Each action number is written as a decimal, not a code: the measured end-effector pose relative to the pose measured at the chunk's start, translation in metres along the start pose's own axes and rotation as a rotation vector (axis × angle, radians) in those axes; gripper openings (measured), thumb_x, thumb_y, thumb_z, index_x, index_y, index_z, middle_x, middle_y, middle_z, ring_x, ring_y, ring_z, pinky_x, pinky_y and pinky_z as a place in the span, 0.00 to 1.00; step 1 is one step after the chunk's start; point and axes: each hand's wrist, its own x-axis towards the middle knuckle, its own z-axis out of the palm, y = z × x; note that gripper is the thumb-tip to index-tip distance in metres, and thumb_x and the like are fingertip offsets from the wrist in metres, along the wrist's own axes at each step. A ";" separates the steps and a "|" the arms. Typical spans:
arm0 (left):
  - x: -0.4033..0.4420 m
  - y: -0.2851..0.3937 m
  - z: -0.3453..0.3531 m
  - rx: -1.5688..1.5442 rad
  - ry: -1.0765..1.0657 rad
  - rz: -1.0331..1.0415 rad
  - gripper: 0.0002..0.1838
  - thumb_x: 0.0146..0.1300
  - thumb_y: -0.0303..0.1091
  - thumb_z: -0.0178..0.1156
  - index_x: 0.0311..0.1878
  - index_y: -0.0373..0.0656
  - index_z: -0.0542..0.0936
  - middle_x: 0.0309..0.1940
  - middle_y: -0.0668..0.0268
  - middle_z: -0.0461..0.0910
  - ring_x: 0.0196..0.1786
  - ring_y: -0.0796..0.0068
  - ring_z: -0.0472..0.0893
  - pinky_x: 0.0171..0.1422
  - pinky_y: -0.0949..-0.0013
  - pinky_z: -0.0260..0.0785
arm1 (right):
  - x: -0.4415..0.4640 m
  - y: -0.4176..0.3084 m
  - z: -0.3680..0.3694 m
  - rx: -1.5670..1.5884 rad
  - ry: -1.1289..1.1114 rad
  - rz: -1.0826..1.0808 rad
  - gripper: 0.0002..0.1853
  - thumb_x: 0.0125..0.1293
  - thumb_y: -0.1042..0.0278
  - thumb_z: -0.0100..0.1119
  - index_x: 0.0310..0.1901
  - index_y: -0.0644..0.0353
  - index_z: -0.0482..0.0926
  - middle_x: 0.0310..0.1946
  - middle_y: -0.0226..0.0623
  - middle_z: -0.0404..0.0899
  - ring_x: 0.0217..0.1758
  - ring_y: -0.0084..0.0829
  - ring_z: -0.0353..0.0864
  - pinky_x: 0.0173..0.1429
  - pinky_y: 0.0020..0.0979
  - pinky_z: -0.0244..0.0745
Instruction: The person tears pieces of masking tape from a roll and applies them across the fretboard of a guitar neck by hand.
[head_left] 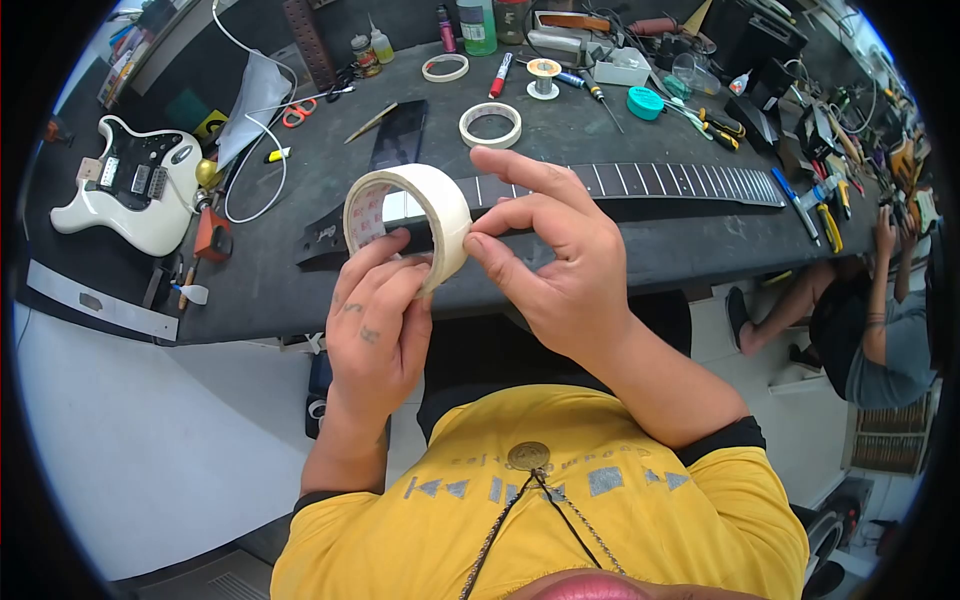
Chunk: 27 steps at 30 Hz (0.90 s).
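Note:
A wide roll of cream masking tape [449, 215] is held up over the front of the dark bench. My left hand [372, 325] grips its lower side, with fingers inside the ring. At the roll's right outer side, my right hand [565, 265] pinches the tape between thumb and forefinger, while its other fingers are raised. Whether a loose tape end sits in that pinch is too small to make out. Behind both hands lies a guitar neck [655, 181] with a dark fretboard, its headstock to the left and partly covered by the roll.
Two more tape rolls, one near [490, 126] and one farther [445, 68], lie on the bench [330, 180]. A white guitar body [140, 205] rests at left. Screwdrivers, pliers and a solder spool [543, 80] stand rightward. Another person [870, 330] sits at right.

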 end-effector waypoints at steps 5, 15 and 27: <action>0.002 -0.002 -0.001 -0.004 -0.014 0.011 0.13 0.76 0.17 0.70 0.60 0.37 0.87 0.52 0.51 0.94 0.67 0.38 0.92 0.73 0.45 0.83 | 0.001 -0.002 -0.002 0.041 0.021 0.084 0.07 0.69 0.74 0.83 0.45 0.62 0.94 0.75 0.47 0.90 0.74 0.46 0.89 0.76 0.45 0.83; 0.001 0.002 0.005 -0.087 -0.039 -0.003 0.14 0.74 0.17 0.71 0.60 0.36 0.87 0.52 0.51 0.94 0.63 0.40 0.93 0.69 0.47 0.84 | 0.004 0.003 -0.001 -0.261 0.038 -0.130 0.04 0.63 0.77 0.73 0.38 0.61 0.86 0.74 0.46 0.89 0.70 0.51 0.84 0.73 0.47 0.84; 0.007 0.005 0.006 -0.074 -0.040 -0.089 0.13 0.72 0.18 0.70 0.58 0.35 0.89 0.52 0.50 0.93 0.58 0.45 0.93 0.67 0.52 0.84 | 0.011 0.002 -0.008 -0.143 0.007 -0.078 0.08 0.63 0.73 0.77 0.42 0.61 0.89 0.74 0.46 0.85 0.72 0.55 0.82 0.75 0.50 0.79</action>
